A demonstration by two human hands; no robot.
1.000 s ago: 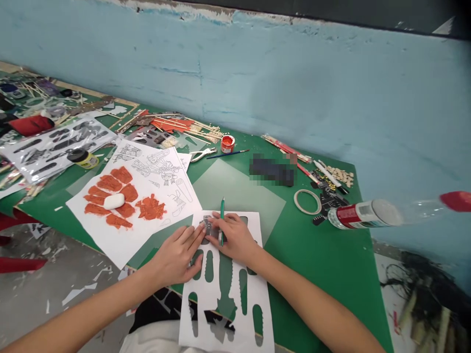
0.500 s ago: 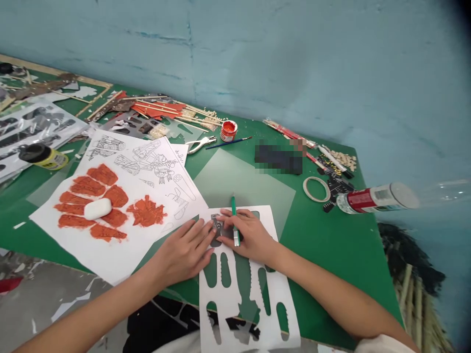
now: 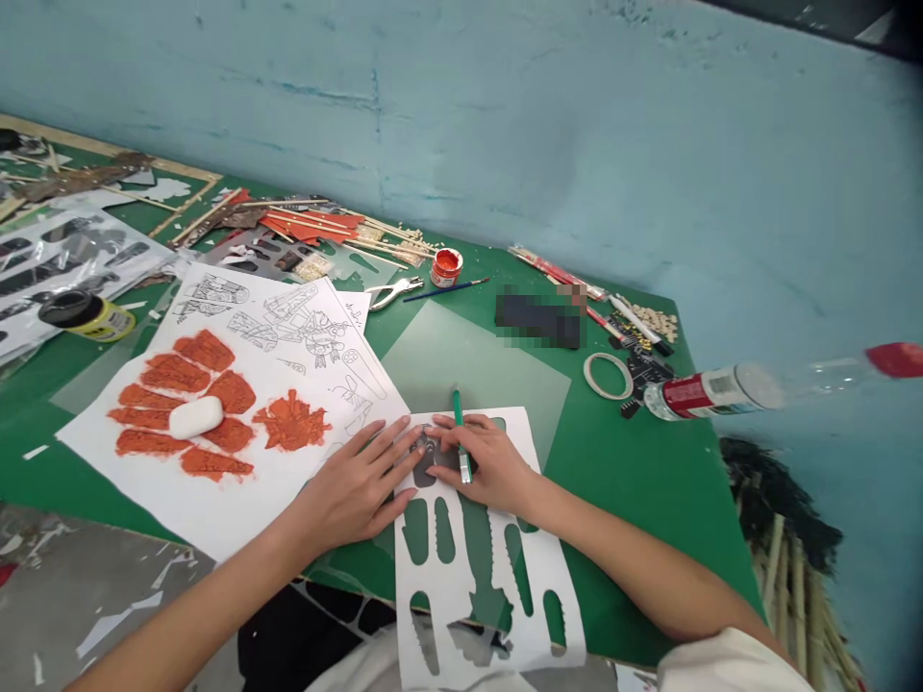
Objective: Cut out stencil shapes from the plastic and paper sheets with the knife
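A white stencil sheet [image 3: 461, 567] with long cut-out shapes, some with toothed edges, lies before me and hangs over the table's near edge. At its top left is a small dark grey piece with pale lines [image 3: 427, 466]. My left hand [image 3: 364, 476] lies flat with fingers outstretched, their tips on this piece. From the other side, my right hand [image 3: 490, 461] touches it with thumb and fingertips. A slim green pen-like tool with a silver end [image 3: 460, 423] is tucked in my right hand, thin tip pointing away from me. Its exact kind is unclear.
Left lie printed drawings [image 3: 288, 322], orange-painted pieces [image 3: 288, 420], a white case [image 3: 196, 417] and a yellow bottle [image 3: 87, 314]. Behind are a red paint pot [image 3: 446, 267], brush [image 3: 447, 289] and pliers [image 3: 395, 291]. Right are a tape roll [image 3: 607, 376] and plastic bottle [image 3: 710, 392].
The camera view has shifted slightly, bringing the bottle's red end into sight on the right. Both hands stay at the dark piece, with the green tool still in the right one.
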